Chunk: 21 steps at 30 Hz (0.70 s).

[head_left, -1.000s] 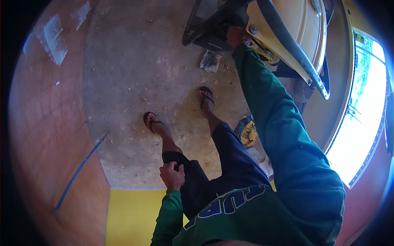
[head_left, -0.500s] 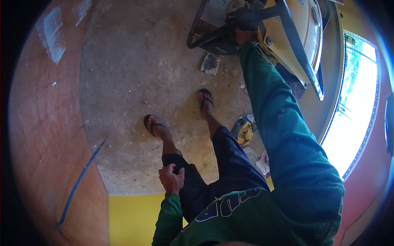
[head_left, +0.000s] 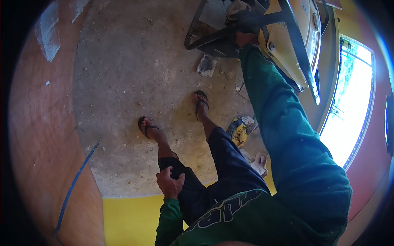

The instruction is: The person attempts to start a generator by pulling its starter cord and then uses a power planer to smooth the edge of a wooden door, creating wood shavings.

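At one o'clock stands a yellow machine [head_left: 283,60] inside a dark tube frame [head_left: 298,43]. The right hand [head_left: 247,39] reaches in at its side, at one o'clock, just under a frame bar; its fingers are hidden, so I cannot tell whether it grips anything. The left hand [head_left: 170,182], at seven o'clock, rests on the left leg of the dark shorts [head_left: 184,174], loosely curled, thumb apart from the fingers, holding nothing. A stained flat piece [head_left: 206,65] lies on the floor at twelve, near the machine; a crumpled bag [head_left: 240,130] lies at three.
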### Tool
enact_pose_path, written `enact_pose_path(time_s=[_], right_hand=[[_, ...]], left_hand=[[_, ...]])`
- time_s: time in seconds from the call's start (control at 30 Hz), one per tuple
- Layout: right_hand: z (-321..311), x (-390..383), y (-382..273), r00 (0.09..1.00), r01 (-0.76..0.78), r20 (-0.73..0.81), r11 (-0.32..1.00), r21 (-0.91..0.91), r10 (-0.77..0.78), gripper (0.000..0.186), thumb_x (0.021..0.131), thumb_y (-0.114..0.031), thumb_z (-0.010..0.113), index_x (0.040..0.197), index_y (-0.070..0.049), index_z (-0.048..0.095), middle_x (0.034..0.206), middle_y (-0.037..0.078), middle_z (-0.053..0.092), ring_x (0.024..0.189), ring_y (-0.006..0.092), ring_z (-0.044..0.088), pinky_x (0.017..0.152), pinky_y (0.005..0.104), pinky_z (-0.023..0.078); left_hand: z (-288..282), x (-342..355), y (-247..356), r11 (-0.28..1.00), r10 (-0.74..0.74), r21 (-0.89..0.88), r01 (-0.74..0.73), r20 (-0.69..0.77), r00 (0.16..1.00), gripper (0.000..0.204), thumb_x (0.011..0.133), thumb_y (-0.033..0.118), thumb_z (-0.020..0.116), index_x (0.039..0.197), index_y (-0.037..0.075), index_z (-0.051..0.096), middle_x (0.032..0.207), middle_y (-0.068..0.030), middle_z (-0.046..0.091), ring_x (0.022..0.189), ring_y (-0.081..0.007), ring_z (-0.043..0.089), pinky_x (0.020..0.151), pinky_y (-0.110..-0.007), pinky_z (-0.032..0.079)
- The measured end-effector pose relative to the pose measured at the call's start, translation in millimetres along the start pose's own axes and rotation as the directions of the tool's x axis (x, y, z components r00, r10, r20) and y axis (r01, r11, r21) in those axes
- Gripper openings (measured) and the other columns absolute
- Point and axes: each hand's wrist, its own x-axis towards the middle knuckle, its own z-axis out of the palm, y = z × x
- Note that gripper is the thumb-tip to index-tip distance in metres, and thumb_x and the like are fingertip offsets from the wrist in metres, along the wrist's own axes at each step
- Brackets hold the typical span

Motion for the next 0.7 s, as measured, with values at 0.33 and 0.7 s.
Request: enact_pose_path(time_s=[0.33, 0.7], right_hand=[[-7.8, -6.5, 4.3, 0.992, 0.127, 0.006, 0.991, -0.048, -0.127, 0.046, 0.070, -0.051, 0.035, 0.096, -0.019, 0.054, 0.098, 0.016, 0.051, 0.091, 0.0309, 0.049, 0.078, 0.0397, 0.037], [0.6, 9.0, 11.9, 0.996, 0.090, -0.004, 0.990, 0.112, -0.091, 0.044, 0.060, -0.038, 0.050, 0.083, -0.001, 0.057, 0.091, 0.016, 0.054, 0.086, 0.0301, 0.052, 0.075, 0.0338, 0.040]], left_hand=[[3.8, 1.1, -3.1, 0.998, 0.047, -0.048, -0.050, -0.059, 0.997, 0.040, 0.051, 0.023, 0.065, 0.083, 0.003, 0.054, 0.071, -0.0093, 0.049, 0.070, -0.0230, 0.044, 0.064, -0.034, 0.038], [0.7, 1.9, -2.0, 0.999, 0.034, -0.035, -0.035, -0.006, 0.999, 0.040, 0.050, 0.022, 0.064, 0.085, 0.003, 0.055, 0.072, -0.0095, 0.051, 0.072, -0.0245, 0.044, 0.065, -0.035, 0.038]])
